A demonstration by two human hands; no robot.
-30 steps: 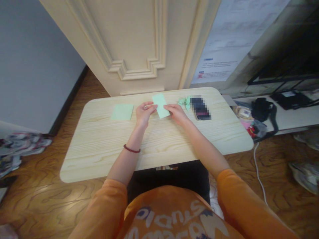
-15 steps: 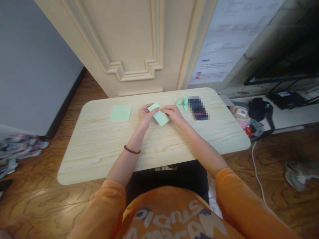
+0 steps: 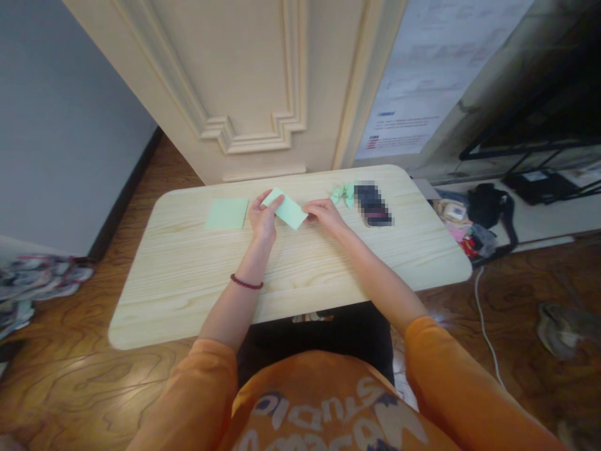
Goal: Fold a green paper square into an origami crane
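Left hand (image 3: 263, 218) and right hand (image 3: 325, 217) narrowly pinching opposite ends of a green paper strip (image 3: 286, 209) between them. Green square (image 3: 226, 213) at nine o'clock from the hands, small folded paper (image 3: 342, 193) at one o'clock.

Up on the head, looking forward and down (just one view), near the left hand (image 3: 263, 219) and right hand (image 3: 326, 216).

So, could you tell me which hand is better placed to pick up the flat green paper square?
Probably the left hand: it sits just beside the green paper square, while the right hand is farther off, beyond the paper strip that both hands hold.
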